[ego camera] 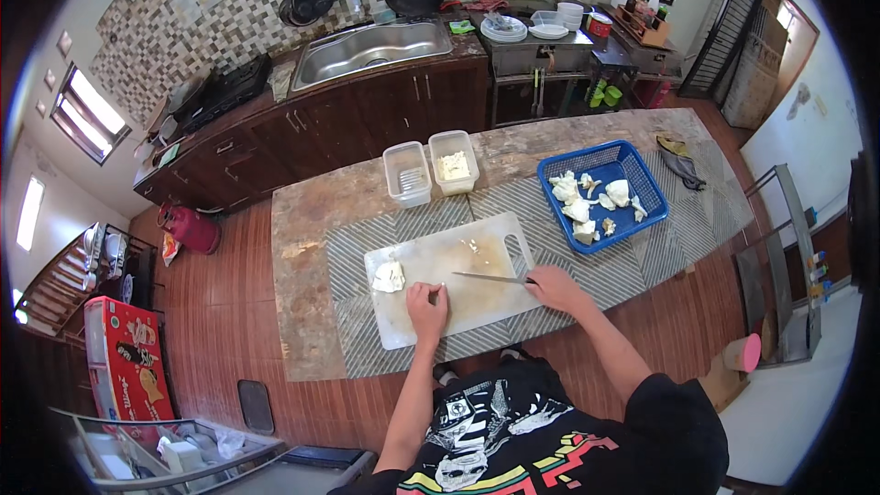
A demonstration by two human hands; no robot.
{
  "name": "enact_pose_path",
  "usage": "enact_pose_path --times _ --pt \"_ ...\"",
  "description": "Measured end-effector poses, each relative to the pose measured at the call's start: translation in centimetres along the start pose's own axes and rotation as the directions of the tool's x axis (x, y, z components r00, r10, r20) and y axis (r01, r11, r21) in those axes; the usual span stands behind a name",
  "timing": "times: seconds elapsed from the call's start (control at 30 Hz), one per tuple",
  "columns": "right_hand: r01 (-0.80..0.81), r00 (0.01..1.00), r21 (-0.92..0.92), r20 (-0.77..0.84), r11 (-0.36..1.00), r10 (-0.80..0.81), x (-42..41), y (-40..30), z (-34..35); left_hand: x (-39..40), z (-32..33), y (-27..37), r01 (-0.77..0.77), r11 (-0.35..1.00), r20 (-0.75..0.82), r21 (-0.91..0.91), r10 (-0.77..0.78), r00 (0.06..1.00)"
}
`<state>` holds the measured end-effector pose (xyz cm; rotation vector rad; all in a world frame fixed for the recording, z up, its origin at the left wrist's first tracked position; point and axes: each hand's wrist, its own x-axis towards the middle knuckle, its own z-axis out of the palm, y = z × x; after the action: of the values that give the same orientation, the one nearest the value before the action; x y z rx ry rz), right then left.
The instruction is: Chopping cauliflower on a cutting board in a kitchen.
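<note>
A white plastic cutting board [454, 316] lies on the table in front of me. My right hand [552, 287] grips the handle of a kitchen knife [489, 278], its blade pointing left, low over the board. My left hand [427, 306] rests on the board left of the blade, fingers curled; a small pale bit shows at the fingertips, and whether it is held is unclear. To its left sits a white, mushroom-like chunk [389, 276]. Small pale scraps [470, 245] lie near the board's far edge. Similar torn pieces [565, 187] are in a blue plastic basket [658, 210] at the right.
Beyond the board stand a plastic container [407, 198] with nothing visible inside and another plastic container [456, 187] holding chopped pale bits [454, 166]. A dark, crumpled item [680, 163] lies right of the basket. A sink [377, 48] and counter run behind the table.
</note>
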<state>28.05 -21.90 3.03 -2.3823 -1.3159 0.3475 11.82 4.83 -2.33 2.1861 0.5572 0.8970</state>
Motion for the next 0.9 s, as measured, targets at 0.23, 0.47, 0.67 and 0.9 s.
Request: enact_pose_path --times 0.23,0.47,0.67,0.9 --pt "-0.083 0.997 -0.238 -0.027 0.968 0.079 3.1 2.7 0.9 0.2 0.0 0.4 -0.004 1.000 -0.016 -0.023 0.004 1.000" --pt "-0.020 0.996 -0.258 -0.093 0.966 -0.004 7.6 3.6 0.7 0.1 0.1 0.4 -0.022 0.999 -0.024 -0.025 0.022 0.999" --pt "-0.058 0.997 -0.219 -0.058 0.974 0.046 7.5 -0.3 0.7 0.1 0.1 0.3 -0.001 1.000 -0.010 -0.020 0.000 1.000" --pt "-0.223 0.973 -0.055 0.046 0.973 0.226 4.9 -4.8 4.4 0.2 0.1 0.3 0.003 1.000 -0.008 -0.015 -0.004 1.000"
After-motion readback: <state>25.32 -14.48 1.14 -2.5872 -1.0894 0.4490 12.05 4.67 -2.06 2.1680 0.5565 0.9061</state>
